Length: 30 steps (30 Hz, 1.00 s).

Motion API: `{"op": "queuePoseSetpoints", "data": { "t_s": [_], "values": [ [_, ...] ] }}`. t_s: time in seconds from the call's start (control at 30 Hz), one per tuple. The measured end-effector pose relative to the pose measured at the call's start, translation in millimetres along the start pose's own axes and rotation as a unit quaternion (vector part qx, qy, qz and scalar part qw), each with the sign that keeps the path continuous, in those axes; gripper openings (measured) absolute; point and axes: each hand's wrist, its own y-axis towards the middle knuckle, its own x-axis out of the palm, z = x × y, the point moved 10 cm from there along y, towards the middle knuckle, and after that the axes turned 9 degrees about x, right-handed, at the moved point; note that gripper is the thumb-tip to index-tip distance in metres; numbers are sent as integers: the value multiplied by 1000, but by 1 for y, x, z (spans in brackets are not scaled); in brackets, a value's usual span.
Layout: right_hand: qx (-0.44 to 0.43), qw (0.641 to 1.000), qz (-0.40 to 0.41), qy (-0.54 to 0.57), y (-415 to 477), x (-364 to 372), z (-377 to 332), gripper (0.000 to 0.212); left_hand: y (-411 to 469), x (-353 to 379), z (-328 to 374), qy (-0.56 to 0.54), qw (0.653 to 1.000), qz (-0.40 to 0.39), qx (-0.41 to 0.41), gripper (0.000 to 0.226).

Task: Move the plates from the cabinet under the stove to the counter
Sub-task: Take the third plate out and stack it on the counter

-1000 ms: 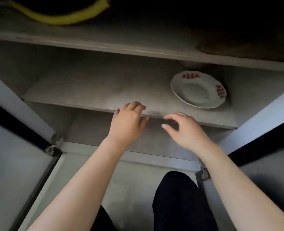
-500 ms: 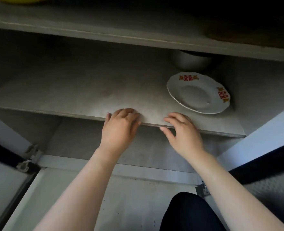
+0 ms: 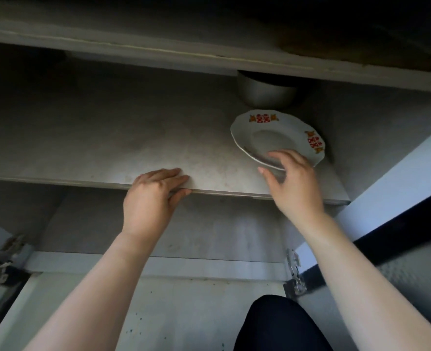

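Note:
A white plate [image 3: 272, 134] with red and orange motifs on its rim lies at the right end of the grey cabinet shelf [image 3: 108, 148]. My right hand [image 3: 293, 183] is at the plate's near rim, fingers laid over the rim and thumb below it; the near edge looks slightly raised off the shelf. My left hand [image 3: 151, 198] holds the shelf's front edge near the middle, fingers flat on top and thumb under the lip.
A grey metal bowl [image 3: 265, 89] stands behind the plate, half hidden by the cabinet's upper board [image 3: 158, 50]. Open cabinet doors with hinges [image 3: 294, 274] flank both sides. My dark-clad knee [image 3: 277, 325] is below.
My right hand has left the shelf's front edge and moved up and right onto the plate's near rim. My left hand stays on the shelf edge. The view has shifted closer.

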Motion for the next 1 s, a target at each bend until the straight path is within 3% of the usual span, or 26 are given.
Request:
{"op": "queuePoseSetpoints", "data": {
  "t_s": [0.27,0.63,0.87,1.0],
  "values": [
    [-21,998,-3,-61,15,10,1,19,2,2,-6,-14,999,-24,-20,26],
    [-45,999,13,-14,-4,4,-3,15,0,3,-6,-29,999,-32,-24,27],
    [-50,998,-7,34,-31,-10,-2,16,2,2,-8,-22,999,-25,-26,25],
    [-52,998,-42,21,-28,-7,-8,26,3,2,-7,-18,999,-24,-29,26]
  ]
}}
